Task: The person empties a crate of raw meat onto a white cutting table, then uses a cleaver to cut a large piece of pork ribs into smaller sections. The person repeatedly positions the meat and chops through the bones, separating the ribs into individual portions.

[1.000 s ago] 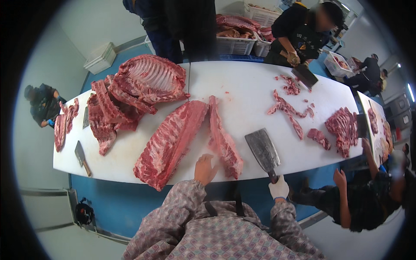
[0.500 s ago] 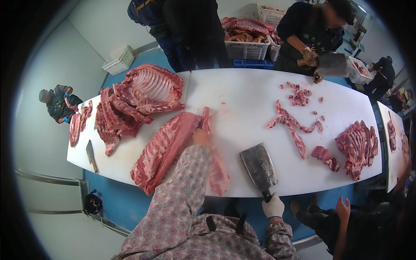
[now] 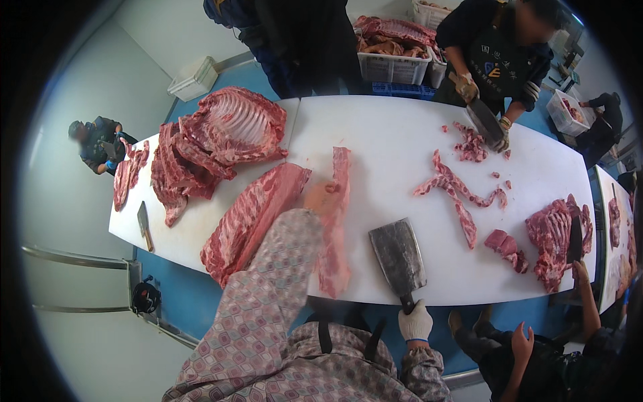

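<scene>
On the white cutting table lies a long strip of meat [image 3: 340, 174], and my bare left hand [image 3: 323, 197] grips its left edge near the upper part; motion blurs the fingers. Left of that hand, a thick slab of ribbed meat [image 3: 251, 218] rests beside the strip, with a gap between them. My right hand [image 3: 416, 321], in a white knitted glove, is closed around the dark handle of a broad cleaver [image 3: 398, 254]. The cleaver's blade lies over the table near its front edge, pointing away from me.
A rib section [image 3: 234, 124] and a small knife [image 3: 145, 224] lie to the left. Cut bones [image 3: 452, 184] and more ribs [image 3: 549, 234] are on the right. A person opposite chops with another cleaver [image 3: 485, 124]; a nearby person's knife [image 3: 575, 238] is over the right-hand ribs.
My left hand has moved slightly right and away from me, shifting the strip off the slab. The co-worker's cleaver opposite has come down to the table, and a knife has appeared at the right-hand ribs.
</scene>
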A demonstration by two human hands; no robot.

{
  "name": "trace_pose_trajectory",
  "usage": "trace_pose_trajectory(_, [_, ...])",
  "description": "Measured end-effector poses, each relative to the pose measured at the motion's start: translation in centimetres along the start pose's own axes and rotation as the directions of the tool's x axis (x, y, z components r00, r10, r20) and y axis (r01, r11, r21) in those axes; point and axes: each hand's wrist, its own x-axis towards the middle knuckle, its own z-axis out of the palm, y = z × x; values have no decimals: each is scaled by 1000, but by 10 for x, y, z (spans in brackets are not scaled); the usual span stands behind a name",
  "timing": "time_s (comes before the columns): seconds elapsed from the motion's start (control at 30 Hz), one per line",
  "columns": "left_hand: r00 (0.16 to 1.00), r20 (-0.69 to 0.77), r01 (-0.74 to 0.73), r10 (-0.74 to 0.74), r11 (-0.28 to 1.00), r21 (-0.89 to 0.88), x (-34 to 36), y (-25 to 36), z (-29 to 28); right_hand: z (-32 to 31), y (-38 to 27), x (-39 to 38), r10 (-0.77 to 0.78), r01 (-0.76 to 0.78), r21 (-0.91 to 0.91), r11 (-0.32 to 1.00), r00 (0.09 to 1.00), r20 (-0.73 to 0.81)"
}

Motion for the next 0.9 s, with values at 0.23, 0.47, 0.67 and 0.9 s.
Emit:
trace_pose_trajectory(0.23, [995,-45,102,-91,899,427,-58,-9,-2,-2,-8,-2,68,-67,-37,997,997,32])
trace_pose_trajectory(0.47, [983,-168,167,-75,743,648,-79,33,36,1,-17,2,115,-107,-132,986,992,53])
trace_pose_trajectory(0.67, [913,296,66,-280,818,572,-14,-21,17,4,-22,3,159,-148,-194,970,986,40])
trace_pose_trajectory(0.9, [882,409,-300,235,948,102,38,-102,31,-2,-33,-1,226,-218,-157,963,973,37])
